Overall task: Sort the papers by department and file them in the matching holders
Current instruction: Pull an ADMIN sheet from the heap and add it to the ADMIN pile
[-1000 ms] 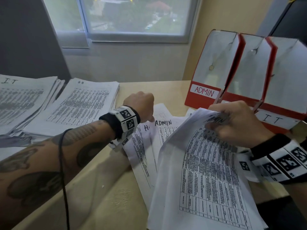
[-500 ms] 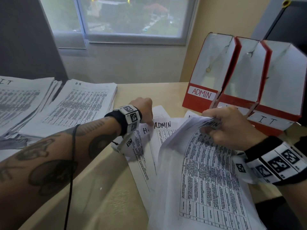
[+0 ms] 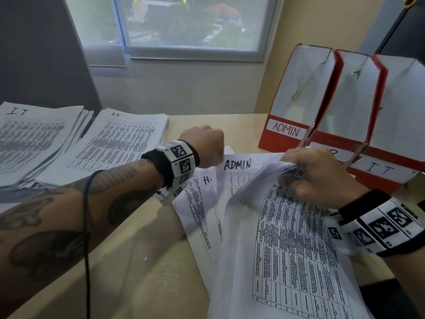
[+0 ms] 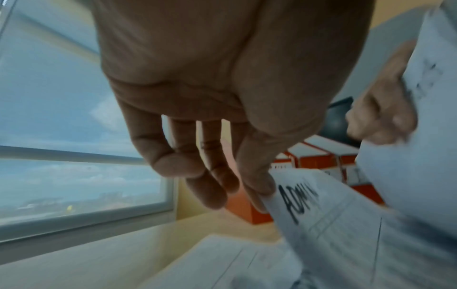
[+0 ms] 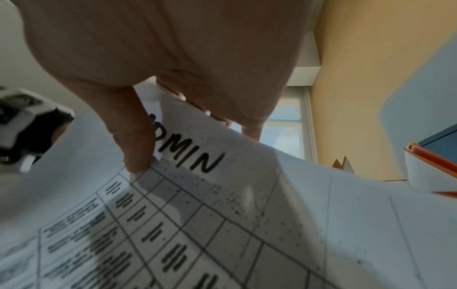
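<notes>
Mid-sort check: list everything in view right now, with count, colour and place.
Holders: three, red and white, labelled ADMIN, a hidden middle label, IT; far right of the desk.
IT stack: one, white printed sheets, far left.
HR stack: one, white, beside the IT stack.
ADMIN sheet: one, white, centre, its corner pinched by the left hand.
H- sheet: one, white, partly under the ADMIN sheet.
Top ADMIN sheets: count unclear, white, front right, curled up in the right hand.
Desk: one, beige.
Window: one, behind the desk.
Left hand: pinches the ADMIN sheet.
Right hand: grips the top ADMIN sheets.
</notes>
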Motion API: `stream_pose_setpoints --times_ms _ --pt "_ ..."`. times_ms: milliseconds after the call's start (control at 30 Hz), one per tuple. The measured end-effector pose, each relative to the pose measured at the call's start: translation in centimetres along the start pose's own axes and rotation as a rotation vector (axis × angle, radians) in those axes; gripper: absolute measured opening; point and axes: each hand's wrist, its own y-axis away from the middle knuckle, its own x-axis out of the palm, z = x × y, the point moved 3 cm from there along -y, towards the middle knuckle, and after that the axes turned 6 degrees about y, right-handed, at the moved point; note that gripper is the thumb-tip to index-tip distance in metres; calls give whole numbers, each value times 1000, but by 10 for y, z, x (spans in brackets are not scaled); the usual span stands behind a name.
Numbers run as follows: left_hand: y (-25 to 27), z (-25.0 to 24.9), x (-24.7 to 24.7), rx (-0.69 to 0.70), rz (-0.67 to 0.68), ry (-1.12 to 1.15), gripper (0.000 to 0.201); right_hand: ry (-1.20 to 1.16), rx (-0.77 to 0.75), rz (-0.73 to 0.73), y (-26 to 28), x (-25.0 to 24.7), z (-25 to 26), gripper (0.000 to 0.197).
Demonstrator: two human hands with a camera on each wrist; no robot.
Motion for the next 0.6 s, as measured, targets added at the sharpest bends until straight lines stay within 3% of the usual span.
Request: stream_pose_setpoints --times_ms 100,200,267,367,467,533,600 --pt "17 -28 -24 237 55 267 5 55 -16 -32 -2 0 2 19" --pt "31 -52 -40 411 178 576 9 53 -73 -67 -5 -3 7 22" --pt "31 -55 -43 412 200 735 15 25 -86 -81 -3 -3 5 25" --pt "19 -34 -32 248 122 841 35 -22 -36 -87 7 -7 1 39" --pt "8 -7 -5 82 136 584 45 -36 -21 -112 18 -13 4 44" --pt "3 4 16 -4 212 274 43 -85 33 -148 21 -17 5 50" --pt "2 6 33 -65 289 107 52 -182 97 -134 21 -18 7 64"
